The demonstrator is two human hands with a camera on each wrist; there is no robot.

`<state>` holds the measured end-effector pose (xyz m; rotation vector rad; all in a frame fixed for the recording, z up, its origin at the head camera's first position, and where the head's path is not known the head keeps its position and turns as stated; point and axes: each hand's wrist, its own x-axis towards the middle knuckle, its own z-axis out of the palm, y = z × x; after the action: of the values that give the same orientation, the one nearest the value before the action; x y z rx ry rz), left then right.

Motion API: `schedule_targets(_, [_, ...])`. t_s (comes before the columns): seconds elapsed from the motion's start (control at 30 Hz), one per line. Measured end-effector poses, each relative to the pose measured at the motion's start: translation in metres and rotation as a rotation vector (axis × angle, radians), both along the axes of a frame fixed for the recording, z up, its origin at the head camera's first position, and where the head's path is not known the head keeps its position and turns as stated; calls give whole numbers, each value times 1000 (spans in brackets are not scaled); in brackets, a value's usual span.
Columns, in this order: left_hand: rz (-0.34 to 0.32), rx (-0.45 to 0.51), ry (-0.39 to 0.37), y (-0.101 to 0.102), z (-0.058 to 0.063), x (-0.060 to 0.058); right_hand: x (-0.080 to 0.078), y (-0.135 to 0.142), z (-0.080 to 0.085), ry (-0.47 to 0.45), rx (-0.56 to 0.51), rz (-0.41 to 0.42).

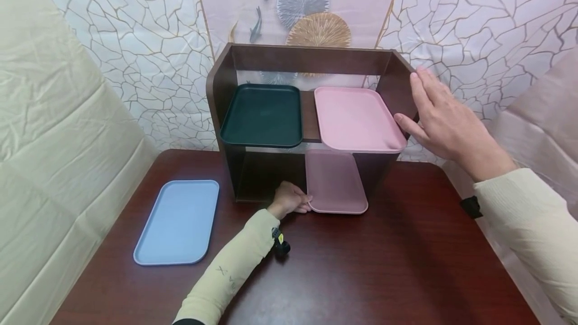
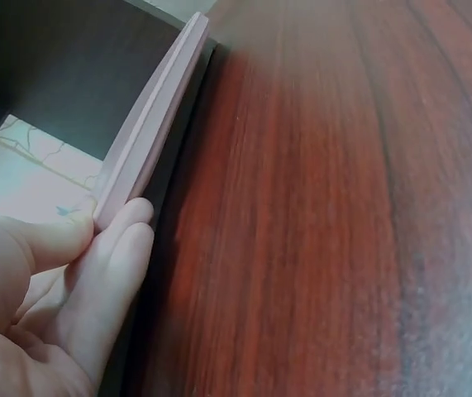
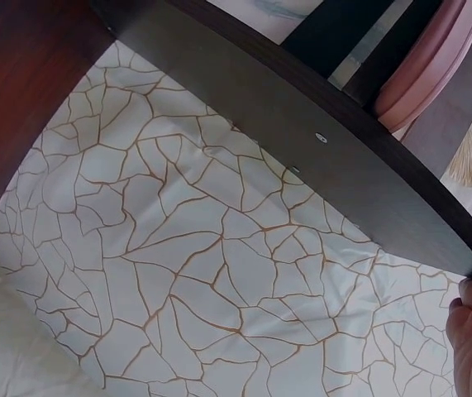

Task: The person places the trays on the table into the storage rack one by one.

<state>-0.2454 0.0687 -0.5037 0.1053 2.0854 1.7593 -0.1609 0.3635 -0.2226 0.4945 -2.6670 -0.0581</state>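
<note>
My left hand [image 1: 291, 198] pinches the front left corner of a mauve tray [image 1: 336, 182] on the lower level of a dark brown two-tier shelf [image 1: 311, 59]. In the left wrist view the thumb is above the rim of the tray [image 2: 140, 136] and the fingers are beneath it. My right hand [image 1: 444, 117], its fingers straight, touches the outer right side of the shelf near the top. On the upper level lie a dark green tray [image 1: 264, 114] at the left and a light pink tray [image 1: 358, 119] at the right.
A light blue tray [image 1: 178, 222] lies on the reddish-brown table [image 1: 361, 275], left of the shelf. Behind the shelf hangs a patterned cloth [image 1: 469, 19]. Plain pale cloth [image 1: 58, 139] borders the left side.
</note>
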Motion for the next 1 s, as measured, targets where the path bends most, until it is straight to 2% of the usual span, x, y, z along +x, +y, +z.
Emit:
schedule_targets(0.2, [56, -86, 58, 0, -2, 3, 0, 0, -2, 14, -8, 9])
schedule_targets(0.37, [45, -151, 142, 0, 0, 6, 0, 0, -4, 16, -8, 17])
schedule_targets(0.5, [-5, -228, 208, -5, 5, 10, 0, 0, -3, 6, -9, 13])
schedule_targets(0.73, [-121, -424, 356, -26, 28, 20, -1, 0, -1, 11, 3, 18])
schedule_targets(0.87, [-186, -475, 401, -42, 37, 24, -1, -1, 0, 16, 4, 18])
schedule_targets(1.0, [-224, -502, 433, -59, 47, 28, 0, -1, 1, 5, -3, 8])
